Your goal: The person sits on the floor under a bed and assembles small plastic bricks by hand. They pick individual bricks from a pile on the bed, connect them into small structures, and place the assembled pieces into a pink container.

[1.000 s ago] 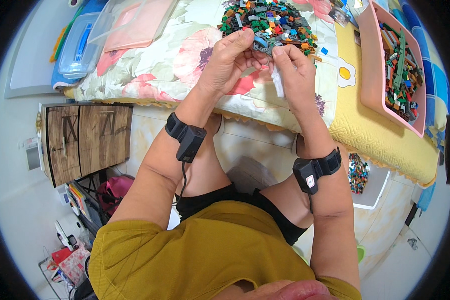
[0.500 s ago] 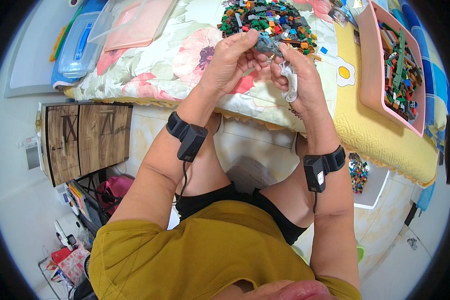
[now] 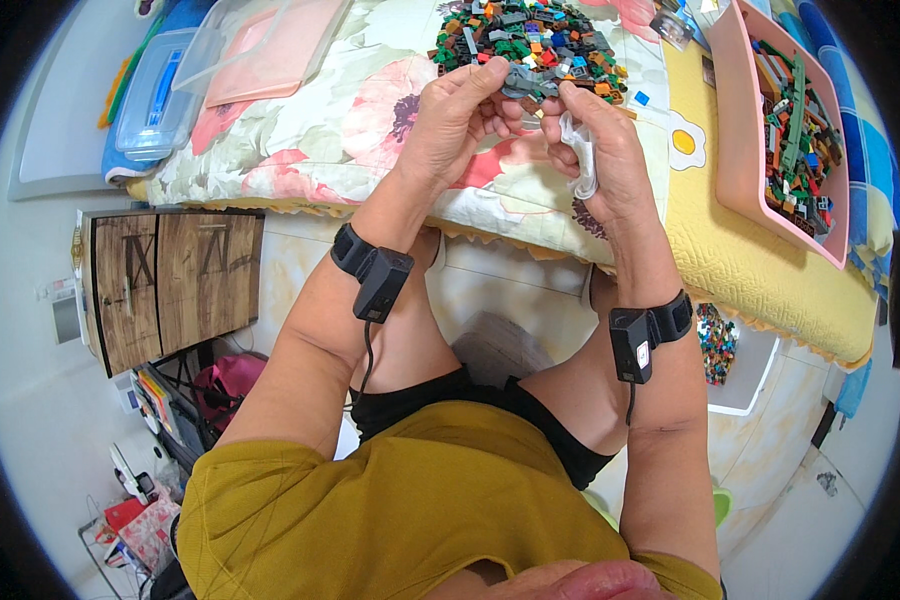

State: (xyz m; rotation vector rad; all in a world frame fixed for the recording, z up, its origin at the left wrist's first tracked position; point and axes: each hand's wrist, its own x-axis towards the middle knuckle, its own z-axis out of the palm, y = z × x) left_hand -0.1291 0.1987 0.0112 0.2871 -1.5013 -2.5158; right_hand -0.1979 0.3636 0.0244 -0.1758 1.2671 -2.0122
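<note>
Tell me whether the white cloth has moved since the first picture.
Yes: the white cloth has moved rightward, nearer the fried-egg patch.

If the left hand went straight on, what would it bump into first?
Past the small grey plastic piece it holds, the left hand would probably meet the loose pile of multicoloured plastic bricks, though depth is unclear.

Two hands [image 3: 453, 122], one gray piece [image 3: 519, 82], one white cloth [image 3: 581, 165], one brick pile [image 3: 530, 28], two black wristbands [image 3: 382, 286], one pink tub [image 3: 738, 150]
</note>
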